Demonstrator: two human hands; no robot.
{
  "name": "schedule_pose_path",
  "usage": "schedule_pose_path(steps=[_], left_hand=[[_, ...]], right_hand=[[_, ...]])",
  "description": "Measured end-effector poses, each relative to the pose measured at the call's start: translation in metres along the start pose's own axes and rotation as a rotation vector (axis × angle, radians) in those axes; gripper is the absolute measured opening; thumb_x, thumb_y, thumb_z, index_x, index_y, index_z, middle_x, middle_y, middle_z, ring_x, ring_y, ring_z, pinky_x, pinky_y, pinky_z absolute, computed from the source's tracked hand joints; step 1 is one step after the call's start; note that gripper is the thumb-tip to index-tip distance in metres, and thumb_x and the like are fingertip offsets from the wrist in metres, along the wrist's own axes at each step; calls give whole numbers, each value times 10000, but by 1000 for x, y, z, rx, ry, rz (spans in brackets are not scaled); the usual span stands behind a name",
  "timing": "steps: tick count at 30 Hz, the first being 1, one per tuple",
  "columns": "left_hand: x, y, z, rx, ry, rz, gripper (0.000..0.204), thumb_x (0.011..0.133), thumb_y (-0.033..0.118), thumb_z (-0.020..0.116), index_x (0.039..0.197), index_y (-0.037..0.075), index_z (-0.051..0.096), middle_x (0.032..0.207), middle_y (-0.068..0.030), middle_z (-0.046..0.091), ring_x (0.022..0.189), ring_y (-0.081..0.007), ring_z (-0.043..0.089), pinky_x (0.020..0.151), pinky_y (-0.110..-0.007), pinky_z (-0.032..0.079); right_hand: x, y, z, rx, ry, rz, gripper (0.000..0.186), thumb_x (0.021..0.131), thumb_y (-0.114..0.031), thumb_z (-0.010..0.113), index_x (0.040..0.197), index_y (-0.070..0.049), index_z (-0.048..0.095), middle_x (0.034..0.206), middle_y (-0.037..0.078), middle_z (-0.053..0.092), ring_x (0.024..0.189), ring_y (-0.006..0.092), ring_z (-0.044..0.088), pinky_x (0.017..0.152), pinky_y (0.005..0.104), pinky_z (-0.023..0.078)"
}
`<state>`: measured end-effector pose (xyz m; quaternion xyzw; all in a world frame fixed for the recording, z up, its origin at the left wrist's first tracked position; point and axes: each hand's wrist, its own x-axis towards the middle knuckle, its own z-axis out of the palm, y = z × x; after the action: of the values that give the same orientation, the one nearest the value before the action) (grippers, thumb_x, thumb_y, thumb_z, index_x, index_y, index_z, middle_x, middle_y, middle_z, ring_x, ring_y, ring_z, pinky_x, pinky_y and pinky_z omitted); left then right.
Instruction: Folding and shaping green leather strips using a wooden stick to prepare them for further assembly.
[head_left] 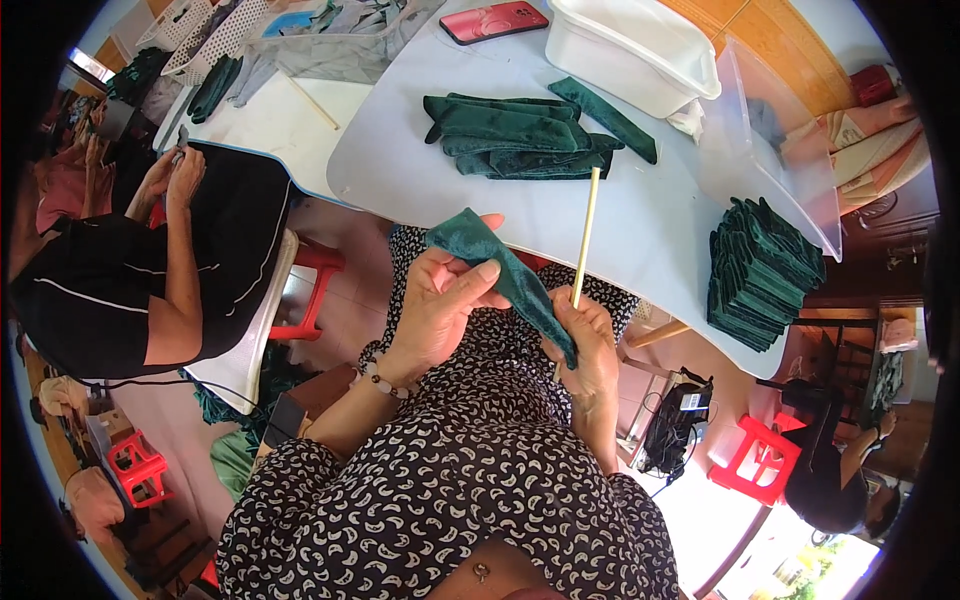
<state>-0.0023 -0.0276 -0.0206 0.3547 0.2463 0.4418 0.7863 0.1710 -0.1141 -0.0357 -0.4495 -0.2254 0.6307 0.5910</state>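
Note:
Between my hands, above my lap, stretches a strip of dark green velvet fabric (pixel 505 270). My left hand (pixel 445 300) pinches its wider upper part, thumb on top. The narrow lower end lies at my right hand (pixel 588 345), whose closed fingers also grip a thin pale wooden stick (pixel 588 235) that points up and away from me. Just beyond the stick's tip lies a loose pile of green velvet pieces (pixel 515 135) on the white table (pixel 390 160). A single velvet strip (pixel 605 120) rests slantwise beside that pile.
A neat stack of velvet pieces (pixel 762 270) stands at the table's right edge, near a clear plastic box (pixel 770 150). A white plastic tub (pixel 635 55) and a phone (pixel 493 22) are at the back. Another person (pixel 150 270) works at the left. Red stools (pixel 765 460) stand around.

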Motion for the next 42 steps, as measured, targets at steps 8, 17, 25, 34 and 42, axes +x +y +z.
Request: schedule_pose_path(steps=[8, 17, 25, 34, 42], left_hand=[[-3, 7, 13, 32, 195, 25, 306, 903, 117, 662, 1190, 52, 581, 976, -32, 665, 853, -113, 657, 682, -252, 584], [-6, 5, 14, 173, 28, 53, 182, 880, 96, 689, 1038, 38, 620, 974, -35, 659, 806, -85, 642, 587, -206, 547], [-8, 3, 22, 305, 15, 79, 191, 848, 104, 726, 977, 16, 617, 899, -7, 607, 671, -47, 552, 491, -180, 449], [-11, 2, 24, 275, -8, 26, 233, 838, 59, 733, 1010, -1, 587, 969, -26, 631, 860, -68, 596, 783, -213, 510], [-7, -3, 5, 268, -72, 2, 343, 844, 65, 727, 1139, -11, 570, 1004, -29, 638, 895, -75, 602, 814, -231, 499]], right_hand=[[-10, -10, 21, -676, 161, -435, 472, 791, -299, 788, 1141, -34, 617, 677, -54, 492, 507, 16, 273, 456, 198, 230], [1, -5, 36, -221, 68, -419, 159, 900, -152, 687, 952, -29, 602, 719, -77, 510, 599, 1, 392, 525, 166, 292], [7, -2, 29, -225, 30, -265, 110, 918, -132, 661, 916, -32, 616, 732, -80, 524, 629, -2, 391, 544, 162, 287], [6, -1, 26, -85, 43, -243, 171, 937, -198, 643, 901, -34, 609, 740, -84, 506, 642, 9, 385, 556, 170, 281], [4, 0, 26, -86, 50, -209, 175, 932, -208, 649, 904, -41, 605, 712, -88, 490, 601, 0, 359, 521, 169, 245]])
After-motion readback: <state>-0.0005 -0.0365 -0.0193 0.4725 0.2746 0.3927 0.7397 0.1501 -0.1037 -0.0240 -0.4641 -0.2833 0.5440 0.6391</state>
